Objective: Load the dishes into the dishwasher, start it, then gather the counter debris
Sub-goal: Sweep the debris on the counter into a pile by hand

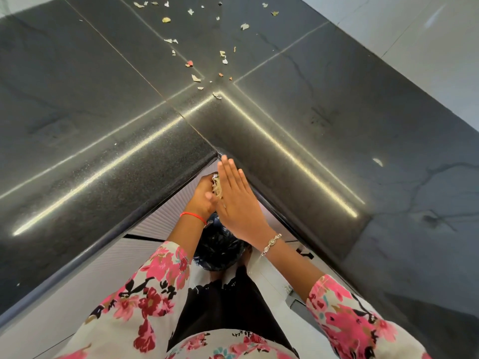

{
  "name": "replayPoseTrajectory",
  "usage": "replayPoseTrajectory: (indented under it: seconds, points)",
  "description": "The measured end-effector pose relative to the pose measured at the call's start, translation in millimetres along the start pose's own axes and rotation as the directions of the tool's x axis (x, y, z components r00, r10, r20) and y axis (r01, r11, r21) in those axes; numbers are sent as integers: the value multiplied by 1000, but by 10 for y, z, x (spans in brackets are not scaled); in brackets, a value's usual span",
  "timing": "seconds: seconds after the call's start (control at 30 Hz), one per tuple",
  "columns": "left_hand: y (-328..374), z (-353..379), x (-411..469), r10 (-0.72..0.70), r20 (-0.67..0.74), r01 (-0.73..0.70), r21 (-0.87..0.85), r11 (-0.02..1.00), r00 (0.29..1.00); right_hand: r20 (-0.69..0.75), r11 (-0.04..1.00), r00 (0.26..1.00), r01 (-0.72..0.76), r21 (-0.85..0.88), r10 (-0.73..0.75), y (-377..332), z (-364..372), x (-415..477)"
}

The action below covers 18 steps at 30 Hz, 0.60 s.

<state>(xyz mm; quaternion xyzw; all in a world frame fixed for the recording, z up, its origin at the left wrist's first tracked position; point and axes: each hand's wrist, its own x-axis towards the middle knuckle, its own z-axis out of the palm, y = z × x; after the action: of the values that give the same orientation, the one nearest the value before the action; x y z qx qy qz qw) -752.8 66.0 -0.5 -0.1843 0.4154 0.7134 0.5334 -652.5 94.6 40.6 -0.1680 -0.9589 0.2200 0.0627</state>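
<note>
Dishwasher isn't in view, so I can't judge that part. Debris step looks partly done: the black counter [103, 99] has loose scraps [196, 78] upper centre, not yet gathered. At the inner corner, lower centre, the left hand [203, 196] cups a clump of peelings [217, 187] over the black bin bag [220, 247]. The right hand [239, 203] is flat with straight fingers against the clump. A lone scrap [377, 161] lies mid right.

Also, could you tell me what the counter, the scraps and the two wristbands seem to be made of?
Counter: polished dark stone, likely granite; speckled, glossy, with seams.
Scraps: dry papery peel, pale and curled, perhaps garlic or onion.
Left wristband: red thread, thin and matt.
Right wristband: silvery metal links, by the glint.
</note>
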Motion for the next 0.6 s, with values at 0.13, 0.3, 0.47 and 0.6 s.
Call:
replayPoseTrajectory:
  seconds: [0.13,0.3,0.47,0.6]
  points:
    - [-32,-29,-45,-22,41,22,3,1000,999,-23,955,998,-42,295,51,35,-134,83]
    - [-161,-154,-100,-58,23,60,-62,996,998,-112,761,973,-85,644,203,91,-178,-178]
    - [-471,-562,-86,-140,-162,106,-202,974,977,-87,596,892,-222,772,444,170,203,-590]
    - [-797,-1053,109,-211,-274,163,-188,968,938,168,157,690,-381,911,704,364,761,-748]
